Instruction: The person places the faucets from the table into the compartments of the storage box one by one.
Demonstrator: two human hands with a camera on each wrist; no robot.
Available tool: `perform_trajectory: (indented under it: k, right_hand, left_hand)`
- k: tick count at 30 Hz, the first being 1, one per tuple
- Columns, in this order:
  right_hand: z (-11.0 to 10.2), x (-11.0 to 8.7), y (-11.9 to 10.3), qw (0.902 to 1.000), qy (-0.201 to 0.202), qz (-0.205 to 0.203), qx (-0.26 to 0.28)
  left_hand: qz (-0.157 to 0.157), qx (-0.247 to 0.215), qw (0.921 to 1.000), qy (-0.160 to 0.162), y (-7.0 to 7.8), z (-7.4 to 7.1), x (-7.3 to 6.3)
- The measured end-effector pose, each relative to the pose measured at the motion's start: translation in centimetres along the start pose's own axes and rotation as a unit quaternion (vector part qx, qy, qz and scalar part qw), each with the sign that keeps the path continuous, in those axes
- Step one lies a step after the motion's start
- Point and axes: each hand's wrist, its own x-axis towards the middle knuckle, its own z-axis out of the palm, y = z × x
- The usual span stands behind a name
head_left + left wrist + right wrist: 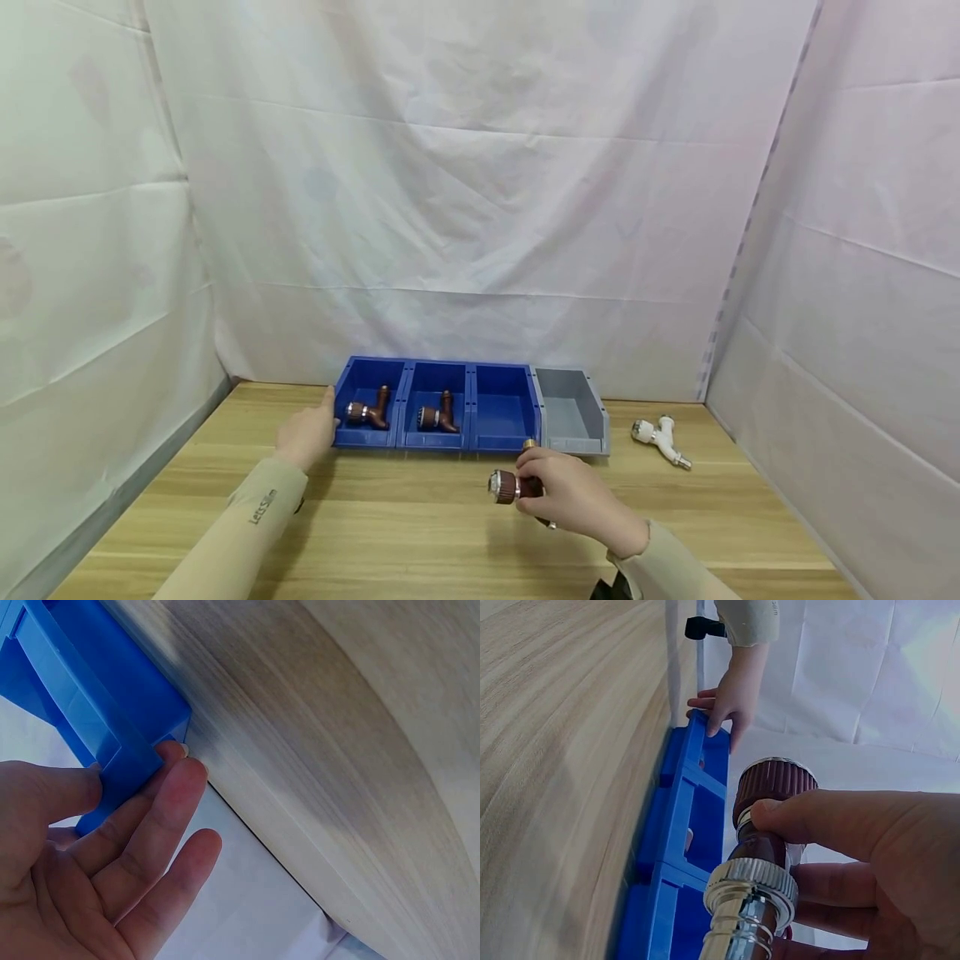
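My right hand (573,492) grips a dark brown water tap (507,487) just in front of the row of bins. In the right wrist view the thumb presses near the tap's ribbed knob (775,784), and its chrome spout (744,922) points toward the camera. At the row's left end, my left hand (306,433) pinches the side wall of the leftmost blue bin (135,754) between thumb and fingers. One brown tap (375,412) lies in that bin and a similar tap (442,414) lies in the second blue bin (435,442).
The third blue bin (504,408) joins a grey bin (573,417) at the row's right end. A white tap (663,439) lies on the wooden table (405,525) to the right. White cloth (450,208) hangs behind and on both sides.
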Motion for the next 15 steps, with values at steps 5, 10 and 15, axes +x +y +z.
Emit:
perform_trajectory:
  k: [5, 10, 15]
  right_hand:
    - [0.01, 0.13, 0.01, 1.0, 0.005, -0.004, -0.003]
    - [-0.09, 0.23, -0.07, 0.9999, 0.009, -0.005, -0.005]
    - [-0.21, 0.22, -0.15, 1.0, 0.007, -0.003, -0.003]
  left_hand:
    - [-0.001, 0.002, 1.0, 0.0, -0.13, 0.08, 0.18]
    - [-0.002, 0.001, 1.0, -0.003, -0.14, 0.1, 0.2]
    - [0.0, -0.002, 1.0, -0.006, -0.08, 0.0, 0.06]
